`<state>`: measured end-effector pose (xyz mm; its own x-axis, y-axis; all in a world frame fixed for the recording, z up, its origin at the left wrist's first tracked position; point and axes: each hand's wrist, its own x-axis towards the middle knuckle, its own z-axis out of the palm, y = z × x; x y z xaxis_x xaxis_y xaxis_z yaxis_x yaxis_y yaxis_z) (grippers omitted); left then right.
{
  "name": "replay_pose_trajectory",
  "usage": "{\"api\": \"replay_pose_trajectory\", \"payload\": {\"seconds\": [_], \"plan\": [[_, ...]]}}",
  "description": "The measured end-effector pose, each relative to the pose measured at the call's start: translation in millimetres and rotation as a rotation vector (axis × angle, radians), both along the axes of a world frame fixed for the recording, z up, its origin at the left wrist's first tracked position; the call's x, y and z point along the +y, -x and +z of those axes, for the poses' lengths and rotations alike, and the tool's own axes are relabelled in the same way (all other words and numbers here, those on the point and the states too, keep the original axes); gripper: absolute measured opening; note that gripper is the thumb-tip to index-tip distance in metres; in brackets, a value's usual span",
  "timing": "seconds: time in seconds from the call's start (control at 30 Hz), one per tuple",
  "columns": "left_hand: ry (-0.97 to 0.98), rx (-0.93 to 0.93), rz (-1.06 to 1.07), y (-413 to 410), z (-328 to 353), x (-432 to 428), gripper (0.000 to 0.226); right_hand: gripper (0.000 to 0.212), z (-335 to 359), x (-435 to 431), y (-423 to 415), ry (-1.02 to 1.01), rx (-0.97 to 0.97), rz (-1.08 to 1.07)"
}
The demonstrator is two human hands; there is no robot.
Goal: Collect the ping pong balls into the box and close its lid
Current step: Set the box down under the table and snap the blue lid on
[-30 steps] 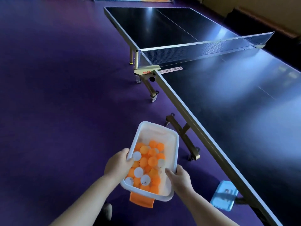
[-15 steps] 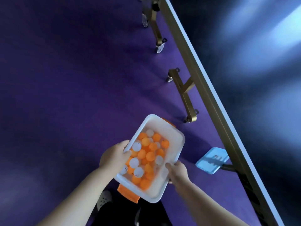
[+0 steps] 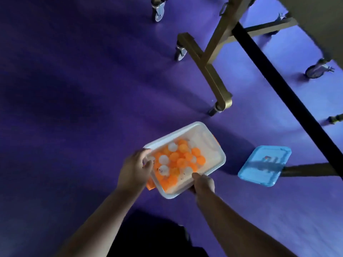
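Ping pong balls point(image 3: 178, 160), orange and white, lie heaped toward the near end of the white box point(image 3: 209, 145). Where is it? — Desk

Low over the purple floor point(image 3: 74, 108), beside the table legs point(image 3: 209, 71). Whether it touches down, I cannot tell. — Photographer

And the hands? — Desk

The left hand point(image 3: 134, 169) grips one long rim, thumb hooked over the edge. The right hand point(image 3: 203, 182) curls round the opposite rim. A hold on both sides likely keeps the loose balls from spilling. — Photographer

The lid? — Desk

The blue lid point(image 3: 264, 165) lies flat on the floor just right of the box, apart from it. The box seems held near it so it can be capped next. — Photographer
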<state>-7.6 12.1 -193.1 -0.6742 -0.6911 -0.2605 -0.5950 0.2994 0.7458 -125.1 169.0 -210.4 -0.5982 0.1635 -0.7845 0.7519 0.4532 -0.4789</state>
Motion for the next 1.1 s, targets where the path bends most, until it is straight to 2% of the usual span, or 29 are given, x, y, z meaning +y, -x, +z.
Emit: {"api": "replay_pose_trajectory", "payload": {"seconds": [0.13, 0.33, 0.4, 0.53, 0.63, 0.73, 0.9, 1.0, 1.1], "plan": [[0.109, 0.057, -0.024, 28, -74, 12, 0.025, 0.018, -80, 1, 17, 0.032, 0.052, -0.041], [0.149, 0.062, -0.054, 62, -136, 26, 0.034, 0.042, -162, 1, 26, 0.038, 0.183, -0.060], [0.164, 0.043, -0.097, 66, -148, 29, 0.036, 0.041, -181, 2, 25, 0.063, 0.198, -0.065], [0.254, 0.006, -0.234, 61, -167, 40, 0.033, 0.039, -202, 5, 30, 0.105, 0.224, -0.098], [0.328, -0.003, -0.440, 54, -180, 50, 0.033, 0.039, -198, 12, 32, 0.173, 0.187, -0.061], [0.486, -0.108, -0.563, 55, -187, 56, 0.030, 0.037, -190, 34, 40, 0.245, 0.198, -0.111], [0.679, -0.293, -0.630, 62, -183, 69, 0.025, 0.036, -196, 111, 77, -0.067, 0.423, -0.162], [0.755, -0.268, -0.621, 60, -178, 68, 0.032, 0.029, -194, 160, 102, -0.218, 0.479, -0.272], [0.774, -0.239, -0.621, 64, -177, 75, 0.032, 0.037, -188, 201, 128, -0.299, 0.568, -0.466]]}}
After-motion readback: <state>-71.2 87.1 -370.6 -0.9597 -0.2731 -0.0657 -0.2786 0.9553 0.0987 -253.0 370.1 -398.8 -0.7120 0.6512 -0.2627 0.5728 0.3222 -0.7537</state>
